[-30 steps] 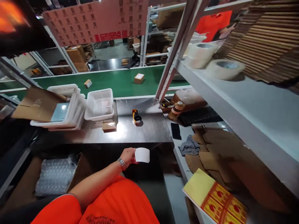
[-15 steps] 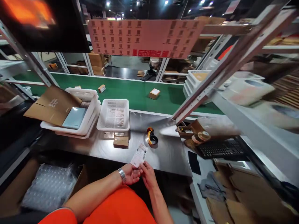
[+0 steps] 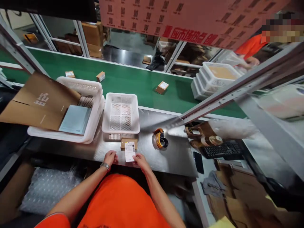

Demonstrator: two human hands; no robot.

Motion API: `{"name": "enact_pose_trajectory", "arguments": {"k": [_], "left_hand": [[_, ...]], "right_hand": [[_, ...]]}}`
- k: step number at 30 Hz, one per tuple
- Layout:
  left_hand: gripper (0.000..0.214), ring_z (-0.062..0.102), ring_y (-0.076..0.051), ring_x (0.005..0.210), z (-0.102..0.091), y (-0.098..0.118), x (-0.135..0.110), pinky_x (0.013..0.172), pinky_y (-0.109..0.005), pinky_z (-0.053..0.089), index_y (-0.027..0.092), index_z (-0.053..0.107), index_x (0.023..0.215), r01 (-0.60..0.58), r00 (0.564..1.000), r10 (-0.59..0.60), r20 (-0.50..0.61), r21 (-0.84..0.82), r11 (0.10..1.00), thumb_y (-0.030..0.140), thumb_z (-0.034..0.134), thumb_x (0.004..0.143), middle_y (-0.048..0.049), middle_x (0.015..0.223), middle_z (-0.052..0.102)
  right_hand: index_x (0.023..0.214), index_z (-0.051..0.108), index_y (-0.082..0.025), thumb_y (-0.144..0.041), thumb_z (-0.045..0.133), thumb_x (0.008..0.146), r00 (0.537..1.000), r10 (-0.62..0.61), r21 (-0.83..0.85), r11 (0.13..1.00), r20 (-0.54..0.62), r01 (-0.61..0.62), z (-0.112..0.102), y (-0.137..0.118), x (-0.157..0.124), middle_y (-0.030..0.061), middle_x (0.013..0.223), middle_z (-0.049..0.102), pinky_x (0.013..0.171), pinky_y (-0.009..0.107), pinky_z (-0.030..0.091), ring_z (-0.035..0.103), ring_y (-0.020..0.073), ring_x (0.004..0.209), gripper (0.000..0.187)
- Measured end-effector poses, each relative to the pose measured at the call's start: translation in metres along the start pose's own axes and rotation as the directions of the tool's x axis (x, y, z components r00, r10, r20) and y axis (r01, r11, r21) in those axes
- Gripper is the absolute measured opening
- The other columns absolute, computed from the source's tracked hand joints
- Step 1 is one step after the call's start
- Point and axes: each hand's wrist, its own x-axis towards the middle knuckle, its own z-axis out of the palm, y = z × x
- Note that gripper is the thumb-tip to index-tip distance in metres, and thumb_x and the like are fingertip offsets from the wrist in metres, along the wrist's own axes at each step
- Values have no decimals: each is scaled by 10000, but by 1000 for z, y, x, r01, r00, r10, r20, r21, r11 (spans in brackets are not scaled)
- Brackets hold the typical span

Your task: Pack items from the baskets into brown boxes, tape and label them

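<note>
My right hand (image 3: 142, 161) pinches the lower right edge of a white printed shipping label (image 3: 129, 152). The label hangs over the front of a small brown cardboard box (image 3: 123, 143), hiding part of it; whether the two touch I cannot tell. To the left of the label is my left hand (image 3: 110, 157), its fingers curled in, with nothing visible in them. A yellow and black tape dispenser (image 3: 161, 139) lies on the metal bench (image 3: 175, 158) to the right of the box.
A white basket (image 3: 137, 126) stands behind the box. Stacked baskets (image 3: 47, 134) at left hold an open carton and a light-blue box (image 3: 74, 119). Small parcels (image 3: 162, 87) lie on the green conveyor (image 3: 133, 82). A phone (image 3: 198, 162) and keyboard (image 3: 222, 150) sit right. Another person's hand (image 3: 252, 60) is beyond.
Both hands have moved forward and apart, the left one away from the label. My right hand has brought the label over the small box. The view has tilted down.
</note>
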Motion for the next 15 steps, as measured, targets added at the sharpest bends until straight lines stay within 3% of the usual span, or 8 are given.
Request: {"name": "enact_pose_trajectory", "arguments": {"k": [2, 4, 6, 8, 9, 10, 12, 15], "left_hand": [[122, 749, -183, 760, -3, 9, 11, 767, -288, 593, 219, 677, 912, -130, 991, 130, 2, 61, 990, 268, 699, 1022, -10, 820, 751], [50, 785, -225, 937, 0, 18, 19, 926, -348, 634, 216, 752, 934, -378, 926, 369, 85, 223, 898, 226, 736, 981, -42, 932, 802], [82, 786, -269, 1061, 9, 27, 27, 1026, -411, 636, 208, 810, 969, -658, 747, 609, 267, 429, 619, 192, 731, 981, -79, 1031, 827], [140, 778, -297, 1109, 23, 37, 35, 1051, -451, 637, 193, 841, 1009, -795, 564, 690, 453, 523, 307, 167, 703, 1002, -114, 1095, 832], [148, 775, -304, 1126, 31, 42, 40, 1063, -462, 636, 188, 845, 1008, -813, 528, 681, 507, 533, 234, 154, 701, 1004, -125, 1119, 834], [144, 773, -311, 1153, 39, 47, 44, 1087, -474, 632, 187, 843, 991, -820, 523, 656, 544, 532, 213, 143, 706, 1002, -135, 1145, 836], [147, 754, -331, 1283, 53, 55, 52, 1211, -524, 581, 198, 826, 960, -827, 542, 602, 587, 500, 258, 133, 705, 1012, -149, 1224, 840], [177, 612, -357, 1587, 64, 60, 58, 1449, -604, 312, 215, 807, 1039, -817, 576, 536, 617, 413, 402, 99, 675, 1017, -157, 1463, 799]], "right_hand": [[738, 657, -224, -273, 947, 813, 999, 43, 18, 999, -31, -43, 10, -3, 7, 9, 703, 767, 614, 242, 583, 696, 156, 656, 303], [731, 649, -220, -226, 928, 836, 995, 80, 40, 996, -59, -78, 17, -5, 12, 13, 686, 757, 592, 230, 578, 676, 143, 620, 298], [729, 644, -217, -194, 904, 859, 990, 111, 65, 992, -82, -106, 21, -8, 18, 12, 670, 749, 578, 216, 578, 661, 131, 593, 291], [726, 648, -214, -177, 893, 873, 986, 133, 86, 988, -99, -124, 24, -9, 22, 5, 648, 737, 560, 198, 575, 649, 121, 570, 287], [717, 648, -213, -175, 896, 874, 984, 140, 96, 987, -106, -130, 25, -10, 23, -4, 627, 723, 549, 187, 570, 642, 116, 558, 296], [709, 645, -212, -177, 901, 876, 983, 144, 105, 986, -112, -133, 26, -10, 24, -17, 604, 707, 541, 175, 565, 637, 112, 549, 308], [713, 648, -203, -196, 891, 908, 983, 141, 126, 984, -118, -126, 29, -11, 23, -48, 574, 679, 554, 150, 553, 633, 95, 549, 312], [742, 663, -174, -200, 798, 1000, 984, 125, 164, 981, -124, -104, 31, -11, 20, -77, 557, 662, 585, 138, 529, 623, 65, 546, 293]]}}
